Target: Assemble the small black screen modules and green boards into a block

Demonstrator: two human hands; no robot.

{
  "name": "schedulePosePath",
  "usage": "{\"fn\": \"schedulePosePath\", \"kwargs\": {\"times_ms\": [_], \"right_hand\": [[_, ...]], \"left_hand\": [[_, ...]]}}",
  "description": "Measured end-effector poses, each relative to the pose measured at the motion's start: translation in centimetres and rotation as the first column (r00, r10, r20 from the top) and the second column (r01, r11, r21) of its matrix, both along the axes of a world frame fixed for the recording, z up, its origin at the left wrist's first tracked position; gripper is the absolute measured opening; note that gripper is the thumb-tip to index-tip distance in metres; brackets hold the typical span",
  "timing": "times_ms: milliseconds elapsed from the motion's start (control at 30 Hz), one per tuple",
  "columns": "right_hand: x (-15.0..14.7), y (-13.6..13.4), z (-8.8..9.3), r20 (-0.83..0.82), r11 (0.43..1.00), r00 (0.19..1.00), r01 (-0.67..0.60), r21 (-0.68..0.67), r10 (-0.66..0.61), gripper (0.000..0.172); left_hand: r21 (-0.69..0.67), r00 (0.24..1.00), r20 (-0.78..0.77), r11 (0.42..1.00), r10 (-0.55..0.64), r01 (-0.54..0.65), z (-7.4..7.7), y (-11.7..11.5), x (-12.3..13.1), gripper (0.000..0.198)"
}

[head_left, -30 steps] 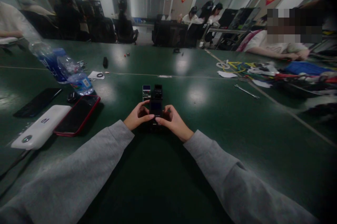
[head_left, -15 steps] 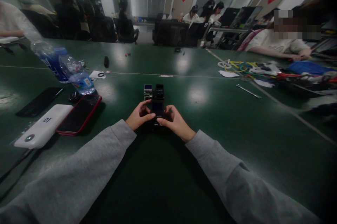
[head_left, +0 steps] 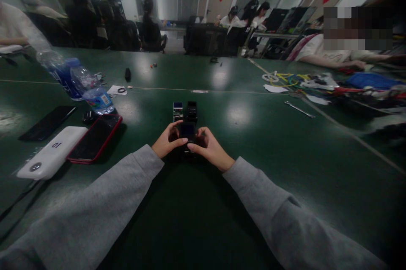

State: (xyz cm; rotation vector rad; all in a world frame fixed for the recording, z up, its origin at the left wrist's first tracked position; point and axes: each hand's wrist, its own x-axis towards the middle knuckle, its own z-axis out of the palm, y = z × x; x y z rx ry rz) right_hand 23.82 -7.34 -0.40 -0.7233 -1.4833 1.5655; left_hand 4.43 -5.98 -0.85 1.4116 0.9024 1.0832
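Observation:
A small black device with a dark square screen (head_left: pixel 188 129) is held between my two hands, low over the green table (head_left: pixel 196 219). My left hand (head_left: pixel 169 139) grips its left side, thumb on the lower front. From the other side my right hand (head_left: pixel 212 147) grips it, its thumb near the left one. Just beyond stands another black boxy device (head_left: pixel 192 110). Left of that is a small circuit board with a blue-tinted screen (head_left: pixel 178 108). The fingertips behind the held device are hidden, and its lower part is too dark to make out.
At left lie a red-edged phone (head_left: pixel 97 139), a white power bank (head_left: pixel 53 151) with a cable, a dark flat slab (head_left: pixel 47 122) and plastic bottles (head_left: pixel 91 88). A wrench (head_left: pixel 300 109) and tangled cables (head_left: pixel 292 79) lie at right. A person (head_left: pixel 336 52) sits beyond the cables.
The held device has shifted slightly left and its screen is tilted a little differently; both hands keep their grip. At right, the seated person's hands have moved apart.

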Motion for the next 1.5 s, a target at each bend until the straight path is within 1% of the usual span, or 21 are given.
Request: {"fn": "schedulePosePath", "kwargs": {"times_ms": [100, 200, 300, 400, 500, 633, 767, 1067, 1133, 1267, 1333, 1500], "right_hand": [[-0.04, 0.0, -0.18, -0.008, 1.0, 1.0, -0.008, 0.004, 0.008, 0.045], [-0.16, -0.08, -0.32, -0.008, 1.0, 1.0, -0.011, 0.013, 0.011, 0.045], [-0.29, -0.24, -0.26, -0.009, 1.0, 1.0, -0.015, 0.016, 0.015, 0.043], [-0.32, -0.36, -0.08, 0.004, 1.0, 1.0, -0.018, 0.014, 0.018, 0.043], [-0.31, -0.41, 0.06, 0.015, 1.0, 1.0, -0.016, 0.018, 0.016, 0.042], [-0.34, -0.45, 0.15, -0.001, 1.0, 1.0, -0.016, 0.009, 0.016, 0.043], [-0.33, -0.47, 0.16, 0.026, 1.0, 1.0, -0.002, -0.004, 0.002, 0.044], [-0.31, -0.39, -0.13, 0.01, 1.0, 1.0, -0.012, 0.005, 0.012, 0.044], [-0.31, -0.37, -0.19, 0.0, 1.0, 1.0, -0.012, 0.004, 0.012, 0.044], [-0.3, -0.37, -0.15, 0.002, 1.0, 1.0, 0.001, -0.014, -0.001, 0.045], [-0.28, -0.38, -0.08, -0.001, 1.0, 1.0, 0.005, -0.02, -0.005, 0.045], [-0.2, -0.38, 0.01, -0.015, 0.999, 1.0, 0.01, -0.05, -0.011, 0.044]], "left_hand": [[0.002, 1.0, 0.005, 1.0, -0.017, 0.017, 0.18, -0.18, 0.1, 0.076], [0.007, 1.0, -0.003, 1.0, -0.006, 0.006, 0.43, -0.39, 0.26, 0.081], [0.025, 1.0, -0.004, 1.0, -0.012, 0.012, 0.57, -0.45, 0.35, 0.078], [0.022, 1.0, 0.0, 0.999, -0.027, 0.027, 0.63, -0.41, 0.39, 0.072], [0.007, 1.0, 0.001, 1.0, -0.014, 0.014, 0.62, -0.43, 0.44, 0.068], [-0.003, 1.0, 0.008, 1.0, -0.008, 0.008, 0.52, -0.46, 0.48, 0.068], [0.003, 0.999, 0.023, 1.0, -0.031, 0.03, 0.46, -0.29, 0.37, 0.069], [-0.059, 0.999, 0.012, 0.997, -0.051, 0.051, 0.91, -0.18, 0.19, 0.066], [-0.066, 0.998, 0.028, 0.996, -0.05, 0.052, 0.85, -0.19, 0.18, 0.064], [-0.129, 0.994, 0.112, 0.991, -0.017, 0.031, 0.49, -0.21, 0.16, 0.051], [-0.146, 0.991, 0.134, 0.989, -0.009, 0.028, 0.35, -0.2, 0.18, 0.048], [-0.095, 0.997, 0.073, 0.995, -0.002, 0.009, 0.16, -0.02, 0.11, 0.049]]}}
